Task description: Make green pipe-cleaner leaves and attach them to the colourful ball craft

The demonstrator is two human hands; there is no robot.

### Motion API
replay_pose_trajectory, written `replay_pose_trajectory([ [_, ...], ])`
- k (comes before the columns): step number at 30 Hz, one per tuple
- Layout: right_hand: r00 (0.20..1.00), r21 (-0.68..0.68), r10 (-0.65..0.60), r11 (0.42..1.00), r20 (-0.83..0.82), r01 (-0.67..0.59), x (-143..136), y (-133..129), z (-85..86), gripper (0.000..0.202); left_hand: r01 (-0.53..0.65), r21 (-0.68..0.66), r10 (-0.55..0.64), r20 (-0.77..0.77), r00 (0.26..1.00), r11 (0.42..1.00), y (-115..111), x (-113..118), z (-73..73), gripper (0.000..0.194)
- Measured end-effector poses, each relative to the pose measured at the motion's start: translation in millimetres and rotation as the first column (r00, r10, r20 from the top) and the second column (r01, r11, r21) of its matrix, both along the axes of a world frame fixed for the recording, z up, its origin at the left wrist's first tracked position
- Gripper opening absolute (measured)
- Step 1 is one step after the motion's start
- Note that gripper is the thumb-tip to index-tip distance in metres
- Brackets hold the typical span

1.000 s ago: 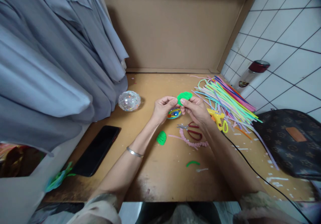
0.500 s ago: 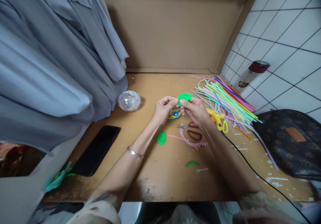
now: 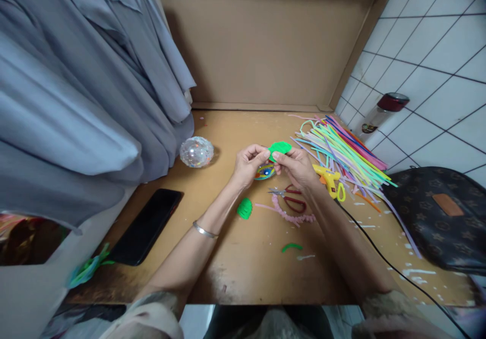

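A brown wooden surface (image 3: 224,255), worn at its near edge, is carrying many things. On the left, a black phone (image 3: 147,227) is lying flat, and a clear ball (image 3: 196,152) is resting farther back. In the middle, a green ribbed piece (image 3: 244,208), red-handled scissors (image 3: 282,193) and a pink curly strip (image 3: 292,219) are lying. On the right, a yellow glue gun (image 3: 331,181), colourful fuzzy sticks (image 3: 341,149) and a dark bag (image 3: 421,222) are occupying the place.

Black phone (image 3: 147,227), grey curtain (image 3: 91,91), dark patterned bag (image 3: 425,227), red-lidded bottle (image 3: 381,113)
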State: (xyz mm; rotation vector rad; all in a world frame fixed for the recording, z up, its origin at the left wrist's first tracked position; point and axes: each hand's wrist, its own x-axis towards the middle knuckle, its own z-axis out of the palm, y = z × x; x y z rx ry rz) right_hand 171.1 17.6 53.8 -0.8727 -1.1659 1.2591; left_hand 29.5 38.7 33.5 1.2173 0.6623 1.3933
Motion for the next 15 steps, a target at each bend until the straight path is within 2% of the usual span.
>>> replay_pose_trajectory([
  [8, 0.999, -0.038, 0.003, 0.999, 0.037, -0.002, 6.4, 4.8, 1.6, 0.047, 0.043, -0.014, -0.044, -0.051, 0.998, 0.999, 4.8, -4.2, 3.0, 0.052],
  [15, 0.999, -0.085, 0.023, 0.996, 0.042, -0.019, 8.4, 5.5, 2.5, 0.055, -0.011, 0.003, 0.011, 0.004, 1.0, 1.0, 7.6, -7.9, 5.3, 0.051],
])
